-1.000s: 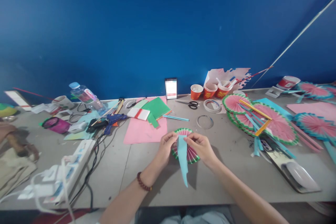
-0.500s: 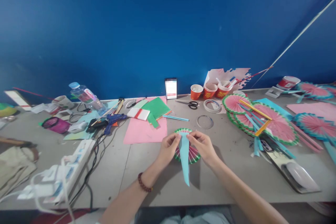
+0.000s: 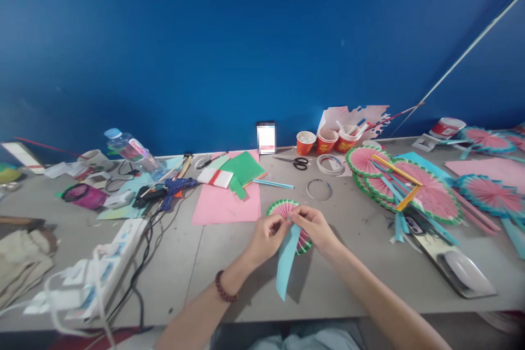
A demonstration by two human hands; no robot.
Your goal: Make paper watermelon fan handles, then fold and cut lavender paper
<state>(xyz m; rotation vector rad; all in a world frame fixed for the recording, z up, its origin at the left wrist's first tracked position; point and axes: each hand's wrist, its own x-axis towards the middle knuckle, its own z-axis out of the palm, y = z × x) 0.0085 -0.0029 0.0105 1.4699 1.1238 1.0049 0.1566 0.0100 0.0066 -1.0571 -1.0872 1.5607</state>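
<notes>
Just below the frame's centre, the left hand (image 3: 264, 239) and right hand (image 3: 315, 229) pinch the top of a blue paper strip (image 3: 288, 260) in their fingertips, over a round pink-and-green pleated fan (image 3: 280, 208); black-handled scissors (image 3: 302, 163) lie above.

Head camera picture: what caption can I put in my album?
Left hand and right hand pinch a light-blue strip over a green-edged pleated fan.

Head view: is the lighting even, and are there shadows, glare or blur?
Head view: a soft shadow lies on the table below the pleated fan; head view: the phone screen glows white, partly pixelated; head view: the blue wall is unevenly lit, fine detail looks soft.
</notes>
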